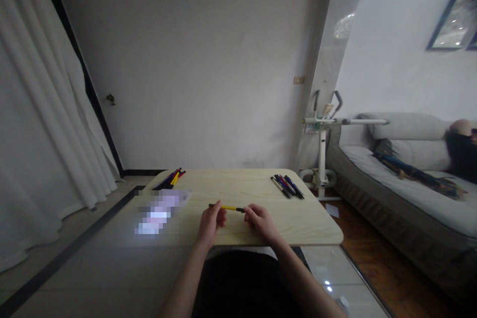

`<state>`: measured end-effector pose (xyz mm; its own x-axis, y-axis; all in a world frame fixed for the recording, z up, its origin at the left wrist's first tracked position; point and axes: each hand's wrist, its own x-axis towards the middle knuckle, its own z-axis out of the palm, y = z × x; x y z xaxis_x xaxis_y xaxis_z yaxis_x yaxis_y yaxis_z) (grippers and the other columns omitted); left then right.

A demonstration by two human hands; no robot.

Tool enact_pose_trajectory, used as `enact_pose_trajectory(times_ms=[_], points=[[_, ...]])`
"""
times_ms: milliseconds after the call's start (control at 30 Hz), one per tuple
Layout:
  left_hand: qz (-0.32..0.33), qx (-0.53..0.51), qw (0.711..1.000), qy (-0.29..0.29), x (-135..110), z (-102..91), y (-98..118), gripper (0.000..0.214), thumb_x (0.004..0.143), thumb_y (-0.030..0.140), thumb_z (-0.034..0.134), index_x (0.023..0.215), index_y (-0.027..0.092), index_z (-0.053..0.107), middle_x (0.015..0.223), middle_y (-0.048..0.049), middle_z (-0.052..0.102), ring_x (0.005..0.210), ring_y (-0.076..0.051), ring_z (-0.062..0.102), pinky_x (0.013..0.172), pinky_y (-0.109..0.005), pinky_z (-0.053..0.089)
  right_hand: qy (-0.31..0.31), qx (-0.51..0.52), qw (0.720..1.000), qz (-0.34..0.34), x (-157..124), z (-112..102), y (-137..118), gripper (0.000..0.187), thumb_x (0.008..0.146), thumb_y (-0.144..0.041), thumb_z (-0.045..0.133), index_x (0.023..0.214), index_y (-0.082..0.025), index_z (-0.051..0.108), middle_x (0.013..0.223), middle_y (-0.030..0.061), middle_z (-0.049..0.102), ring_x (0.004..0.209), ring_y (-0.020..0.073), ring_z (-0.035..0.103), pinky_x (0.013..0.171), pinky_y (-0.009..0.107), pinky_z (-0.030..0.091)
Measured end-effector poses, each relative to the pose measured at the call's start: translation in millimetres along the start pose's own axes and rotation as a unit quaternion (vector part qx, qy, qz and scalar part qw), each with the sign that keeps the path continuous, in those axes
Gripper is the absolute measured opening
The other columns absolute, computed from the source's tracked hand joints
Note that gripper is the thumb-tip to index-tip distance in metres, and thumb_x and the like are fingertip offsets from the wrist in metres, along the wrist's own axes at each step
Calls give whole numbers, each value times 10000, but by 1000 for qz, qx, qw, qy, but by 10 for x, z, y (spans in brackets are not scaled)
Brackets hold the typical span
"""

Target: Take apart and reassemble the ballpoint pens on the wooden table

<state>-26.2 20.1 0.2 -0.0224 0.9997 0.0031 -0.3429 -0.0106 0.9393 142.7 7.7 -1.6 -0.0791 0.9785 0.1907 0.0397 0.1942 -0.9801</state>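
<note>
Right grip (260, 217) on part-hidden pen (230, 207)

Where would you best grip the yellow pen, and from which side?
Probably the bare yellow middle of the yellow pen, pinched across its width from above: the barrel is slim and straight, lies crosswise, and its middle is exposed, while the left hand and right hand hold it toward its dark ends.

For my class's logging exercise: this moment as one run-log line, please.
left hand: holds yellow pen | right hand: holds its dark right end | table: left pen bundle, right pen bundle
</note>
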Motion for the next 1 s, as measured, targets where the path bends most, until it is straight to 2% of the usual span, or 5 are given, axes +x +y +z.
enact_pose_trajectory(times_ms=[233,433,700,800,1000], points=[[13,9,1000,15,-14,14,-1,362,622,459,607,682,105,558,572,-21,577,457,-89,503,411,-192,358,-14,31,999,-12,10,-15,39,297,702,-413,560,853,-158,553,604,-17,521,464,73,416,433,192,322],[16,21,1000,4,-19,21,-1,365,635,466,593,662,105,554,556,-21,571,440,-88,490,403,-191,344,-11,28,999,-14,-1,-18,39,300,713,-452,534,745,-155,553,564,-24,505,453,72,406,435,195,321],[20,33,999,-4,-21,24,7,375,647,475,578,634,101,562,538,-24,561,441,-92,492,408,-192,341,-10,0,1000,-8,-12,11,-18,462,777,-524,406,627,-122,576,487,-3,478,414,71,392,399,193,289],[15,25,1000,3,-27,30,16,367,635,474,585,639,107,567,547,-21,568,448,-93,495,410,-193,346,-18,-8,1000,-13,-15,20,-26,408,758,-505,449,675,-130,584,514,-5,494,420,72,400,398,194,297],[19,38,999,-6,-38,25,22,361,636,467,589,640,107,571,556,-30,582,448,-98,506,415,-196,353,-9,28,999,-18,-23,19,0,329,680,-385,582,928,-175,527,613,-24,524,469,77,430,424,193,337]])
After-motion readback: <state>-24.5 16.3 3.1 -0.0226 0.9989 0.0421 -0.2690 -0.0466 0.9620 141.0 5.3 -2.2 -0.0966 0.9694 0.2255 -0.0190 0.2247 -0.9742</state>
